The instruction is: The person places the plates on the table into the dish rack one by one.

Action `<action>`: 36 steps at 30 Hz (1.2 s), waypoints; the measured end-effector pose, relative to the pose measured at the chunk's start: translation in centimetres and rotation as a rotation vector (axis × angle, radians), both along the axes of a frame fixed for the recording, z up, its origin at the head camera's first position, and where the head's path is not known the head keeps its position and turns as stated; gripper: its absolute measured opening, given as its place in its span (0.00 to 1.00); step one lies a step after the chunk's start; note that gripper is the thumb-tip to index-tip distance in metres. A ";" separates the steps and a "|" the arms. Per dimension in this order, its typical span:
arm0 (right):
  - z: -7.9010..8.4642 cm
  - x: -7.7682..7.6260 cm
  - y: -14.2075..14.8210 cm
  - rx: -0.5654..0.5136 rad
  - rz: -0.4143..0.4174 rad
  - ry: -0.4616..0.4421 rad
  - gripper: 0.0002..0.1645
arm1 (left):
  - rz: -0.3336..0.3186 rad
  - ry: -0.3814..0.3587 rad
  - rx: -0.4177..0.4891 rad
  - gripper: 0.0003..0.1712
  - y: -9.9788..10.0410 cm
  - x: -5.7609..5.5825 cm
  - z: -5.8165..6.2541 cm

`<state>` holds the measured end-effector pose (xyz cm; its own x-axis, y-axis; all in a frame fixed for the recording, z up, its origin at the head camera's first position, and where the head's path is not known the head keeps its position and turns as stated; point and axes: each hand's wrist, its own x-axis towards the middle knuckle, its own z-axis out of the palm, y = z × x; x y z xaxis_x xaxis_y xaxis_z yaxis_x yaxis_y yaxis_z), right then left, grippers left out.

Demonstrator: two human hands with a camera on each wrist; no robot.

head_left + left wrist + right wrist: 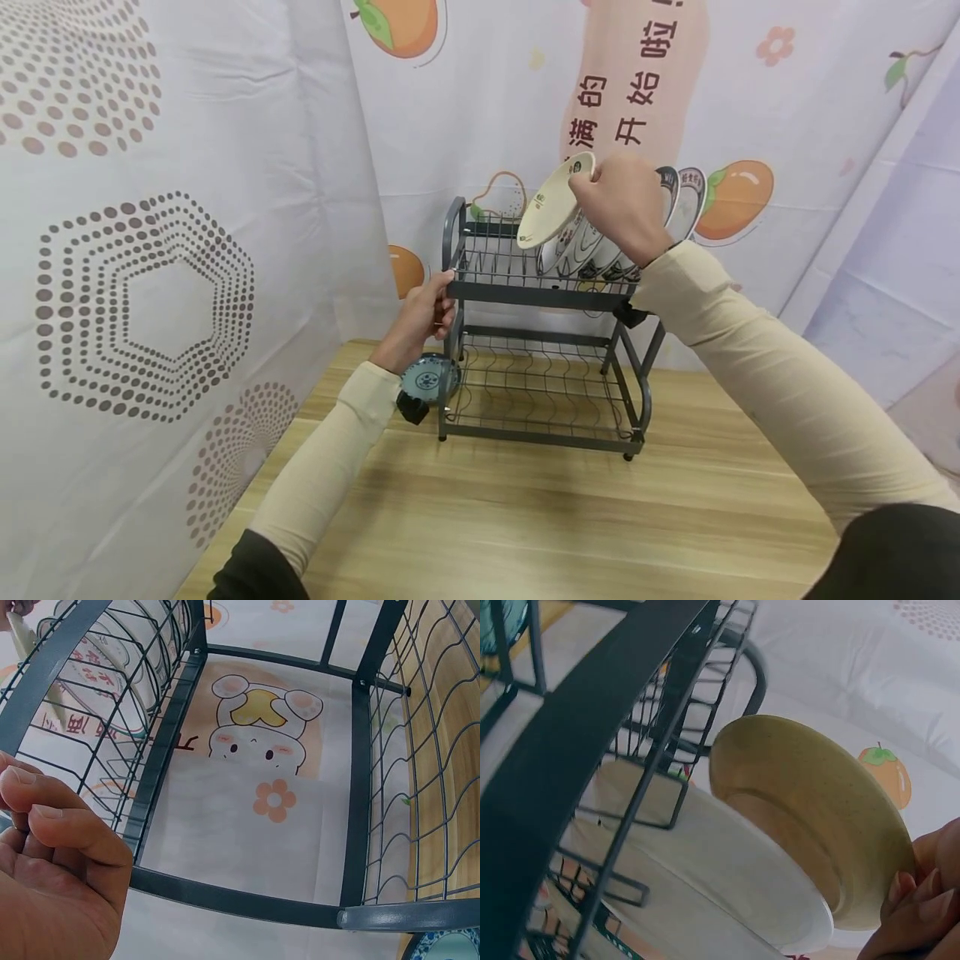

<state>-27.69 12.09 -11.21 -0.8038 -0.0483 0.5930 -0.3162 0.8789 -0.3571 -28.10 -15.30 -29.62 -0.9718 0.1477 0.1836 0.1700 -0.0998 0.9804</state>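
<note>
A cream plate (pixel 551 204) hangs tilted above the upper tier of a dark grey two-tier dish rack (pixel 525 293). My right hand (pixel 622 204) pinches this plate by its rim; the right wrist view shows the plate's underside (pixel 810 787) and the fingertips at its edge. Several white plates (pixel 688 204) stand on edge in the upper tier, to the right of the cream plate. At the rack's upper left front corner, my left hand (pixel 416 325) holds the frame with its thumb on top and fingers curled.
A blue patterned dish (pixel 427 379) sits on the wooden table (pixel 525 517), left of the rack and partly behind my left wrist. The rack's lower tier (pixel 540 383) shows bare wires. Printed cloth (pixel 300 167) hangs behind and to the left.
</note>
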 end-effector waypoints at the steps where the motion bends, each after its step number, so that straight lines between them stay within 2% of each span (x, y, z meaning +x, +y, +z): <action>1: 0.0 -0.1 -0.2 0.017 -0.006 0.015 0.20 | 0.003 -0.001 0.001 0.32 -0.1 0.0 0.0; 4: -0.2 -0.5 -0.9 0.085 -0.023 0.067 0.19 | 0.010 -0.001 0.000 0.32 -0.3 0.0 0.1; 9: -0.8 -1.0 -1.8 0.184 -0.024 0.089 0.20 | 0.027 -0.003 0.003 0.33 -0.3 0.1 -0.1; 14: -1.3 -1.3 -2.3 0.292 -0.019 0.127 0.20 | -0.003 -0.020 0.005 0.32 0.7 0.2 -0.9; 21: -1.5 -1.6 -3.6 0.424 -0.065 0.042 0.21 | 0.016 -0.009 0.018 0.33 1.0 0.1 -1.1; 29: -2.1 -2.7 -5.0 0.491 -0.067 0.134 0.24 | 0.021 0.004 0.013 0.33 0.4 0.0 -0.3; 36: -2.5 -2.9 -5.8 0.603 -0.104 0.057 0.22 | 0.013 0.015 0.005 0.33 0.3 0.2 0.0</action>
